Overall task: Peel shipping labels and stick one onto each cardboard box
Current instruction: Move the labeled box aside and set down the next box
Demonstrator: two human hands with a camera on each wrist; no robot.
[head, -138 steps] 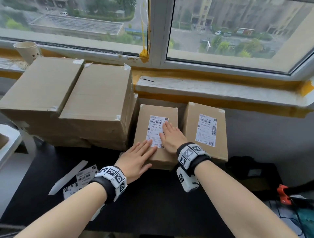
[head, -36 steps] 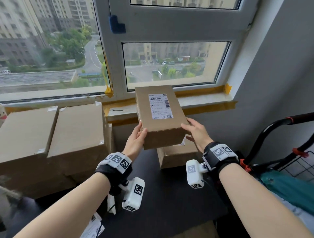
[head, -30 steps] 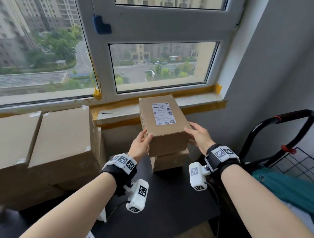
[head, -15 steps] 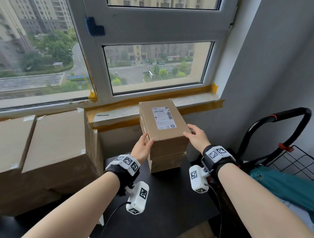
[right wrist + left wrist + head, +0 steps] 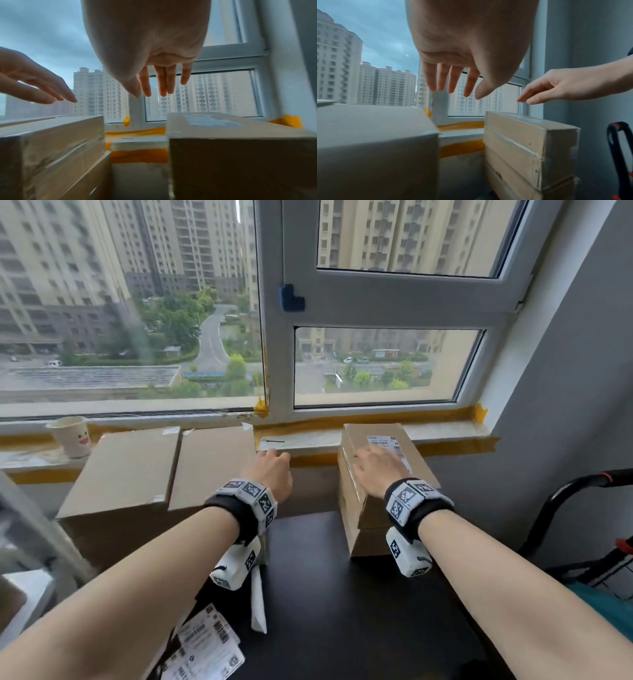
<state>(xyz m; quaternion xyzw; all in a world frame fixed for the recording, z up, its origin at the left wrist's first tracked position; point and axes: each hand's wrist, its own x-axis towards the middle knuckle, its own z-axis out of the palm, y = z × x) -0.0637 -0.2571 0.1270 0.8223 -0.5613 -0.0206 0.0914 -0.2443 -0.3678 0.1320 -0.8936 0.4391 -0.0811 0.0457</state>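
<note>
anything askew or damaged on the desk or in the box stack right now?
Mostly tidy. The two small labelled cardboard boxes are stacked slightly out of line: the top one overhangs the lower at the front. A loose pile of white shipping labels and a white backing strip lie scattered on the black desk. No visible damage.

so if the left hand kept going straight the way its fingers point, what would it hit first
Probably the window sill, then the window frame behind it. The left hand hovers open above the gap between the big box and the labelled stack, touching neither; depth is unclear.
</note>
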